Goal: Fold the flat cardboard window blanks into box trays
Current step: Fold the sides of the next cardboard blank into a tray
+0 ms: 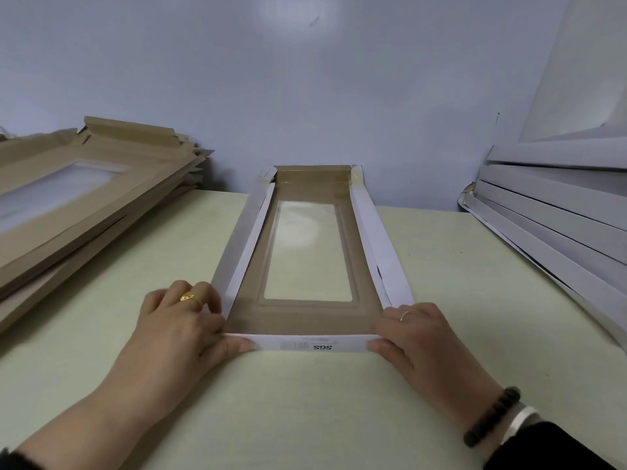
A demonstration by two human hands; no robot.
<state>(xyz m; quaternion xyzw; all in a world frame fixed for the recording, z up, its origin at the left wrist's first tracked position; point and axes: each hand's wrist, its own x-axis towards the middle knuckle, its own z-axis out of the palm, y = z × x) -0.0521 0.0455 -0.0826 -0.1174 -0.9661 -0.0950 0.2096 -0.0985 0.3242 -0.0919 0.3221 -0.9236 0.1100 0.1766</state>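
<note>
A long cardboard window blank (pixel 307 317) lies lengthwise in the middle of the table, brown inside, white outside, with a clear film window. Its long side walls and far end flap stand raised. The near end flap, white with "SGS" printed on it, is folded up. My left hand (pixel 183 320) grips the near left corner, thumb pressed on the flap's outer face. My right hand (pixel 417 334) grips the near right corner the same way.
A stack of flat brown window blanks (pixel 84 198) fills the left side of the pale green table (pixel 305 401). Folded white trays (pixel 556 232) lean stacked at the right. A grey-blue wall closes the far edge.
</note>
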